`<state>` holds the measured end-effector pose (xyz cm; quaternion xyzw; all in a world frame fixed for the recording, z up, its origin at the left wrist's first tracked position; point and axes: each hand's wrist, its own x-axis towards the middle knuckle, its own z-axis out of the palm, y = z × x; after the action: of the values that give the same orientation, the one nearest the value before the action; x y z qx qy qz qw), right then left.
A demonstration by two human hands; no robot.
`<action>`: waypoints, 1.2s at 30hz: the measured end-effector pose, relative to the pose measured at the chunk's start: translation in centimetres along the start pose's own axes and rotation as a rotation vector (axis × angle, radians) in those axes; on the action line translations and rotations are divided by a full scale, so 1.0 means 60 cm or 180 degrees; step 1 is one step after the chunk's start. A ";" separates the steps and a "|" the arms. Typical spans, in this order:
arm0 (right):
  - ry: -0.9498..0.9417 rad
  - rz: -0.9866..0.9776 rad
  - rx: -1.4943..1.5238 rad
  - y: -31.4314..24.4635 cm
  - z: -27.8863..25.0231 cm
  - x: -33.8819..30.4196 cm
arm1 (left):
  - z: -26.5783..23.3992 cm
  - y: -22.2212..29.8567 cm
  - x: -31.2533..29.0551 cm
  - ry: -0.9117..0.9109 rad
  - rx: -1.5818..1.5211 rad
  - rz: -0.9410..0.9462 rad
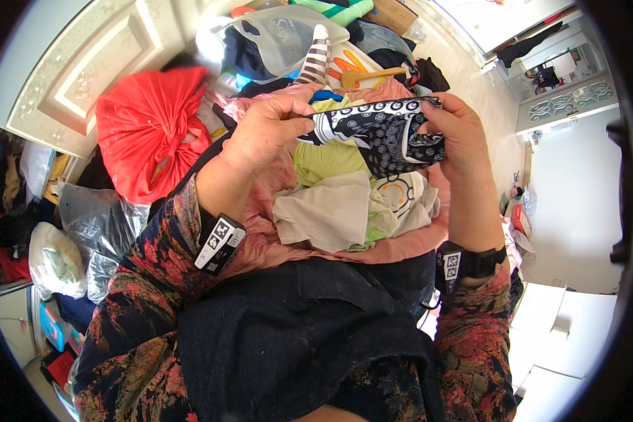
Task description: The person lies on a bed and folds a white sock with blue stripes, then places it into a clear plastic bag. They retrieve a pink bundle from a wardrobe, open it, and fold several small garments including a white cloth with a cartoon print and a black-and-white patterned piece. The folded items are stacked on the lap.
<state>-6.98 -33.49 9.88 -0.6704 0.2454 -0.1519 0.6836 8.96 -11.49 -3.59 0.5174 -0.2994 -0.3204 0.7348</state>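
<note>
A black-and-white patterned cloth (pixel 381 144), perhaps a bandana, is stretched between my two hands over a heap of clothes. My left hand (pixel 269 131) pinches its left end between thumb and fingertips. At the upper right corner, my right hand (pixel 457 137) grips the cloth, with part of it folded over near the thumb. Below hang or lie a yellow-green garment (pixel 327 165), a beige cloth (pixel 323 211) and a white piece with a cartoon print (pixel 401 197). Pink fabric (pixel 260 239) spreads under them, close to my lap.
A knotted red cloth bundle (pixel 148 133) stands at the left, beside filled plastic bags (pixel 95 218). Farther off lie a translucent bag (pixel 281 42), a striped item (pixel 316 56) and more clothes. A panelled door (pixel 98 63) is at the upper left, white cabinets (pixel 563 330) at the lower right.
</note>
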 end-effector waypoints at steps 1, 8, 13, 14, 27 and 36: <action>0.0069 0.0051 0.0060 0.001 -0.005 -0.002 | 0.002 0.000 0.001 0.0009 0.0016 0.0082; 0.0029 -0.0168 -0.0178 0.003 -0.026 0.001 | 0.006 0.016 -0.001 0.0321 0.0162 0.0017; 0.0276 -0.0295 -0.0728 0.015 -0.049 0.022 | 0.002 0.029 -0.004 0.0505 -0.0591 -0.0251; 0.0321 -0.0471 -0.0860 0.014 -0.057 0.021 | 0.003 0.031 -0.003 0.0582 -0.0753 -0.0368; 0.0212 0.0101 -0.1551 0.129 -0.156 -0.062 | 0.044 0.016 -0.033 -0.1853 0.2583 -0.0286; -0.0166 -0.0278 -0.3688 0.168 -0.098 0.092 | 0.090 -0.048 -0.053 -0.2668 0.2345 -0.0071</action>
<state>-6.76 -40.85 -0.71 -0.9481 0.2437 -0.0042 0.2041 2.35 -12.85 -5.15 0.5715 -0.6527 -0.3808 0.3201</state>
